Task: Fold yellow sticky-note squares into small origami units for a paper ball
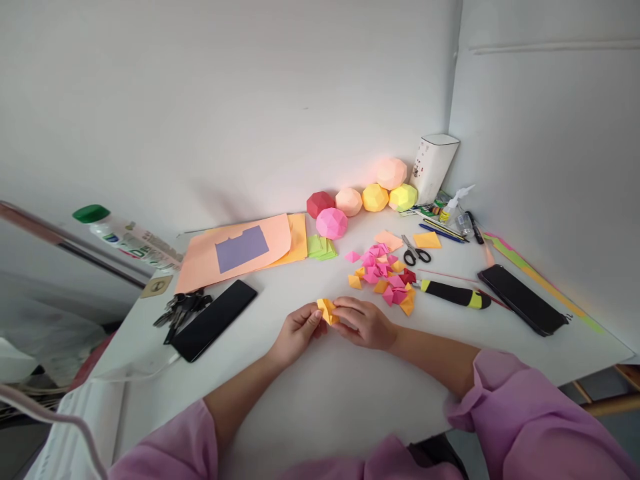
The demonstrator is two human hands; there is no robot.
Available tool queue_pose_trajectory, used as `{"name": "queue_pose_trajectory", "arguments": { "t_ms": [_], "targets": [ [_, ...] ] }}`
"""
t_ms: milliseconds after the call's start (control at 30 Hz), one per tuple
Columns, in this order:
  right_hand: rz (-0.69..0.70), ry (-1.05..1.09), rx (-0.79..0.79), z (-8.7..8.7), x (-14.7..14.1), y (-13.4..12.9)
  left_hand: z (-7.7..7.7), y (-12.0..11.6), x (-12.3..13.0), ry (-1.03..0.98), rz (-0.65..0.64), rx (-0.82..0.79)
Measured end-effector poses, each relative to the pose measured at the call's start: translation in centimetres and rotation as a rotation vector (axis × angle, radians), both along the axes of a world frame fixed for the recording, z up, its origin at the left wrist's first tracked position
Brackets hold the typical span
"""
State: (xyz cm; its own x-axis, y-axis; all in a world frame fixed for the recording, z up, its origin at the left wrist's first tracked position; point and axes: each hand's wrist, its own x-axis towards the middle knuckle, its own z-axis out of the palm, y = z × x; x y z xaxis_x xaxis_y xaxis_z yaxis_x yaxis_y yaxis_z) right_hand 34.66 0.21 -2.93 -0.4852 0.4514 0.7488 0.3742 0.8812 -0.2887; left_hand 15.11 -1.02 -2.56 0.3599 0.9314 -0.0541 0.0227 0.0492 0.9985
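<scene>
Between my hands, above the near middle of the table, is a small folded yellow-orange paper piece (pixel 327 309). My left hand (pixel 299 331) pinches its left side between thumb and fingers. The fingers of my right hand (pixel 367 323) close on its right side, partly covering it. Just beyond my right hand lies a loose pile of folded paper pieces (pixel 383 267) in pink, orange and red. Behind the pile, several faceted paper balls (pixel 331 223) sit against the wall, one of them resting on top of others.
Scissors (pixel 415 252) and a black-and-yellow-green handled tool (pixel 453 294) lie right of the pile. A phone (pixel 523 299) is farther right. At left are a dark phone (pixel 215 320), keys (pixel 184 308), paper sheets (pixel 200 260) and a green-capped bottle (pixel 125 237). Green paper squares (pixel 321 247) lie mid-table.
</scene>
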Motion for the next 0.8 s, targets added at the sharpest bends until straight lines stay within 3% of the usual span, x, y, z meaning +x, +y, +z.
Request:
{"name": "queue_pose_trajectory", "arguments": {
  "t_ms": [800],
  "targets": [
    [0.068, 0.049, -0.049, -0.07, 0.20, 0.14, 0.38, -0.16, 0.16, 0.027, 0.000, 0.010]
  ]
}}
